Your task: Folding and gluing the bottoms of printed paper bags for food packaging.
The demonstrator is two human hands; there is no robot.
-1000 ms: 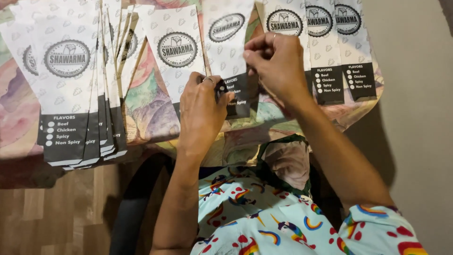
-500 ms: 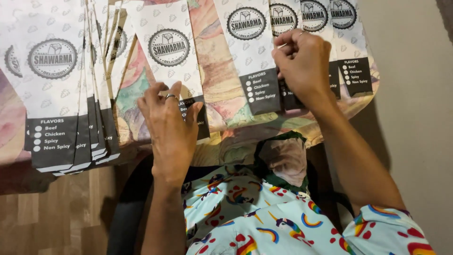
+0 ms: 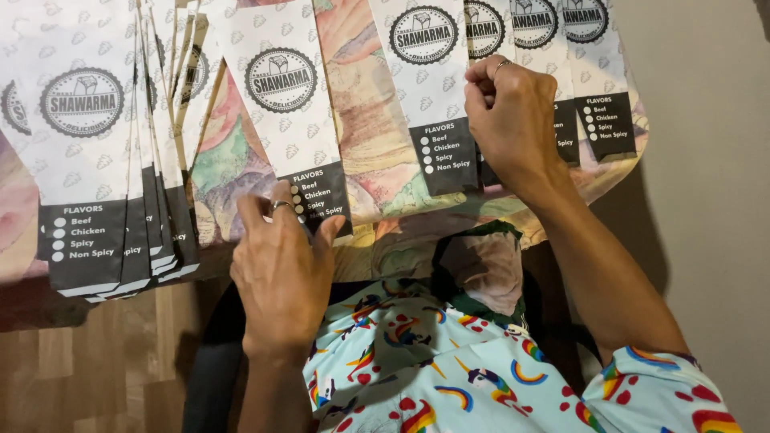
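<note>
left hand (image 3: 282, 265) spread flat, pinning sleeve (image 3: 290, 112) to worktop (image 3: 365, 120) | right hand (image 3: 513, 120) fisted, pinching another sleeve's (image 3: 485, 40) edge, apparently lifting it

Paper sleeves cut off at the top edge; several parts hidden behind the hands.

The lower corner of one white sleeve (image 3: 282, 104) is covered by the left hand (image 3: 281, 273), and much of another sleeve (image 3: 481, 32) is hidden behind the right hand (image 3: 513, 120). What the right fingers pinch cannot be made out, possibly a sleeve's edge. The stacked sleeves (image 3: 152, 144) are overlapped, so their count cannot be told. The bench (image 3: 361, 120) is cropped at the top.
</note>
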